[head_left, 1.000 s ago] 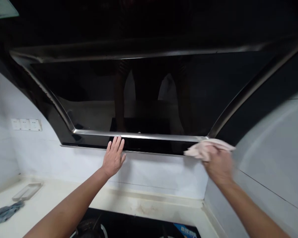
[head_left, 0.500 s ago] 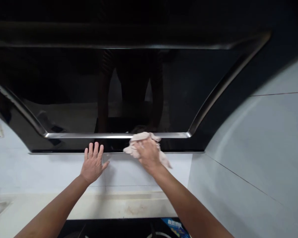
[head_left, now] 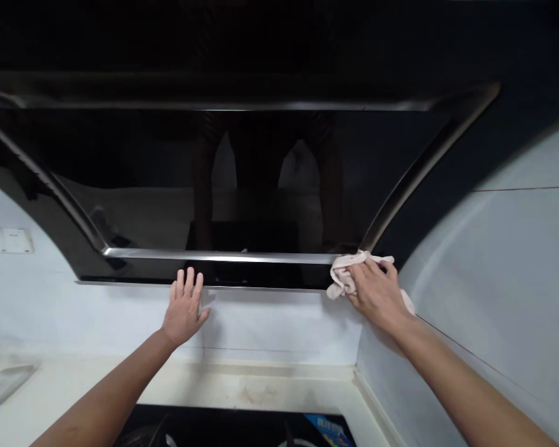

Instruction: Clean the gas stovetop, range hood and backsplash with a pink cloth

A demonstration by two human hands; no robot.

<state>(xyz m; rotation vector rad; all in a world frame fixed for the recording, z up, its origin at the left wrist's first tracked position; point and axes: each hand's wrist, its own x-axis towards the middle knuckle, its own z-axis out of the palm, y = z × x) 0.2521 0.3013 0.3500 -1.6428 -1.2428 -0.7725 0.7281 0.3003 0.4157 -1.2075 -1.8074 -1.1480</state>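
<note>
1. Right hand (head_left: 376,293): grip holds cloth (head_left: 343,277), bunched under fingers.
2. Cloth is at hood's (head_left: 270,167) lower right corner, over end of metal strip (head_left: 223,256) and black edge below it.
3. Left hand (head_left: 185,311): grip wide, fingers straight, fingertips at hood's lower edge, left of cloth.
4. Stove (head_left: 223,423) below hood, set in pale tabletop (head_left: 214,385); blue label (head_left: 328,428) on stove's right corner.
5. Tray (head_left: 8,383), partly blurred, on tabletop, far left.
6. Sockets (head_left: 7,240) on wall, left of hood.
</note>
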